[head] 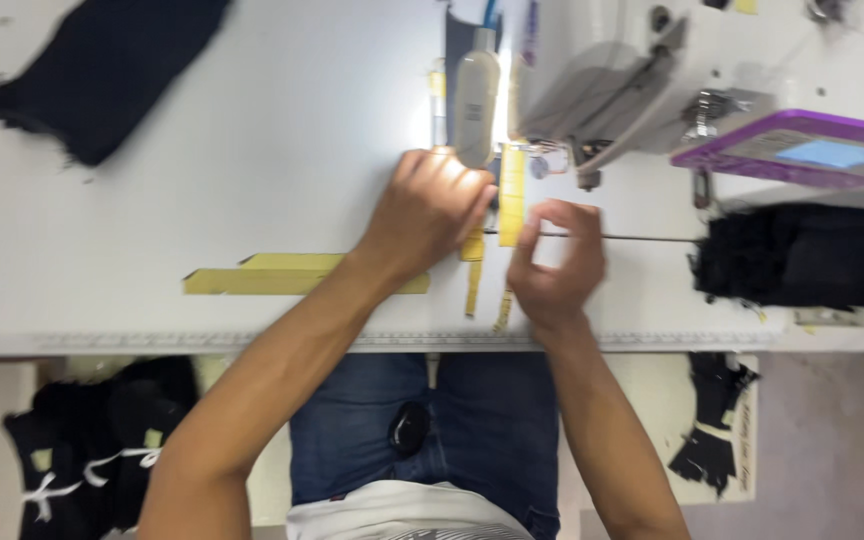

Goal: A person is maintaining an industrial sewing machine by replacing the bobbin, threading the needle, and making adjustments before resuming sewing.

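Observation:
My left hand rests knuckles-up on the white table, fingers curled over the top of a yellow strip just in front of the sewing machine's lamp. My right hand is beside it, thumb and fingers pinched on a second yellow strip that runs up toward the needle area. More yellow strip pieces hang over the table's front edge between my hands. The image is motion-blurred, so the exact grip is unclear.
A white sewing machine with a purple-framed panel stands at the right. Dark fabric lies right of my hands, another dark piece far left. Yellow tape strips lie on the table. Black bundles sit below.

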